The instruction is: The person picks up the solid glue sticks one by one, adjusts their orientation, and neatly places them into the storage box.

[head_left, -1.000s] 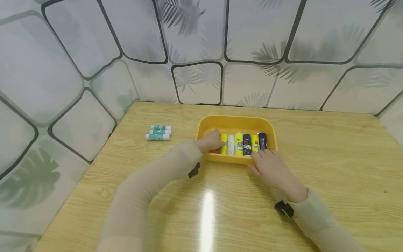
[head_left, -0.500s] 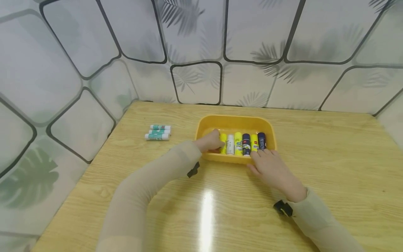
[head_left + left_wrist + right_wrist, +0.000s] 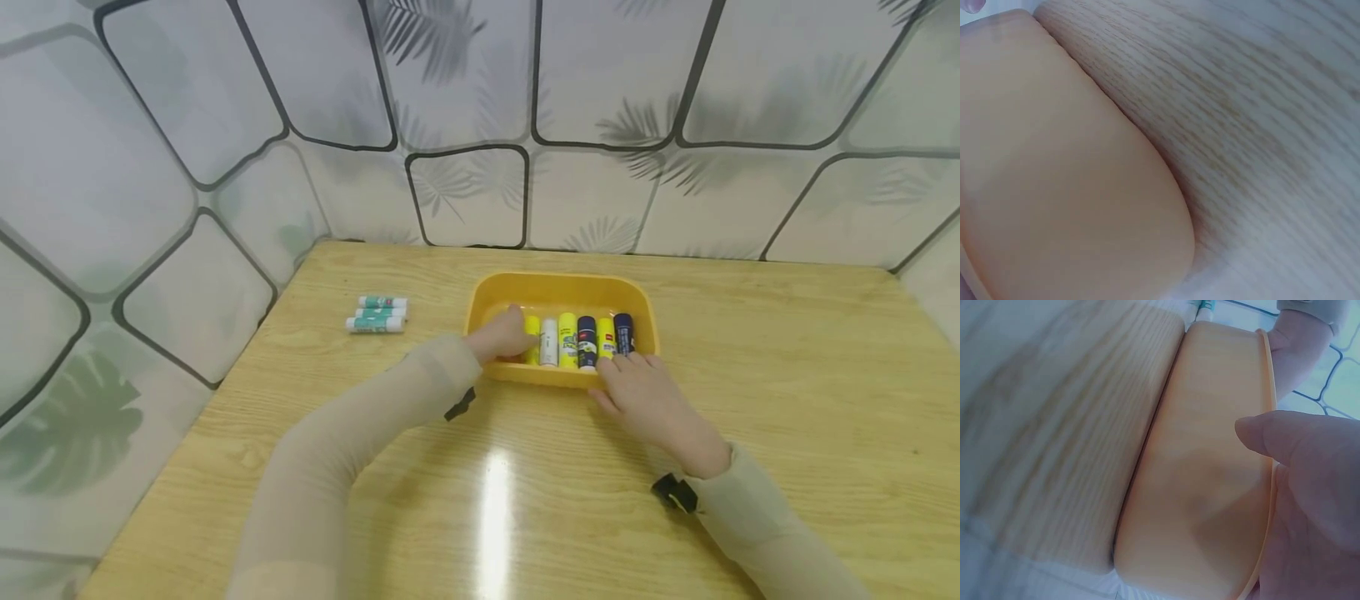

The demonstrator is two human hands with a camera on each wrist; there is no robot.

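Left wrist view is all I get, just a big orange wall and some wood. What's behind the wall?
Observer: The head view shows a row of six tubes inside the yellow tray.
Operator: Is anybody holding it?
Observer: Yes, the right hand grips its near rim, with the thumb against the outer wall.
Operator: Any stuff outside it?
Observer: Three white-and-green tubes lie together on the wooden table, left of the tray.

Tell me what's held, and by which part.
The right hand grips the yellow tray by its near rim, toward the right; whether the left hand holds anything is unclear.
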